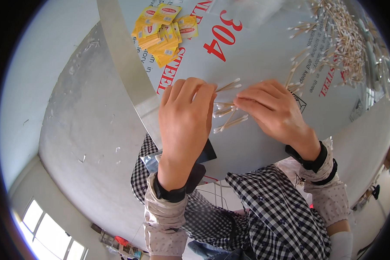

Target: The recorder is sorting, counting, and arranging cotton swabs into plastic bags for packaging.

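My left hand is closed, thumb and fingers together around a few cotton swabs whose white tips stick out to the right. Opposite it, my right hand pinches at a cotton swab with its fingertips. Between and just below the hands, several loose cotton swabs lie on the printed grey table surface. More swabs show just beyond the right hand's knuckles; whether it touches them I cannot tell. My left fingertips are partly hidden behind the hand.
A pile of small yellow printed packets lies at the far left of the table, near its bare metal edge. A large heap of cotton swabs spreads over the far right. A black-and-white checked cloth hangs below the near edge.
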### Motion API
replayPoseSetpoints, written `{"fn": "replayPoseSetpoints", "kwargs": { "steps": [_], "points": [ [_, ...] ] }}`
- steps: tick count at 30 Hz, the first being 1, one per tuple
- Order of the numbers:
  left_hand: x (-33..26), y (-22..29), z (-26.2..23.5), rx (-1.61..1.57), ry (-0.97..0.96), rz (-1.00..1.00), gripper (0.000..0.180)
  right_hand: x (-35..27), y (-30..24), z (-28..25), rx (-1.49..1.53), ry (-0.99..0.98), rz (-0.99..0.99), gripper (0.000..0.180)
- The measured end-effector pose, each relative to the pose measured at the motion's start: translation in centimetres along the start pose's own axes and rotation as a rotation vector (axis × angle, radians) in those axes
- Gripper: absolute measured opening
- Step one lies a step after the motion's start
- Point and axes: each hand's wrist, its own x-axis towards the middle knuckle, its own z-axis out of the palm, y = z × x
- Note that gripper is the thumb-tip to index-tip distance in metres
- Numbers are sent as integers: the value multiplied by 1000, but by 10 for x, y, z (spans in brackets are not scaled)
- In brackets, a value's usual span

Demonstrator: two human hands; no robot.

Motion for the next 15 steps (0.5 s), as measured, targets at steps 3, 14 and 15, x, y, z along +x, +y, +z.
{"fn": "replayPoseSetpoints", "kwargs": {
  "steps": [3, 14, 15],
  "points": [
    [-19, 4, -1, -54, 9, -186, 15, 2, -3, -12, 16, 37, 56, 29],
    [-38, 4, 1, -153, -77, -178, 18, -47, -10, -53, 47, 1, 443, 39],
    [-38, 4, 1, -155, -75, -179, 18, -50, -9, -58, 55, -37, 548, 39]
  ]
}}
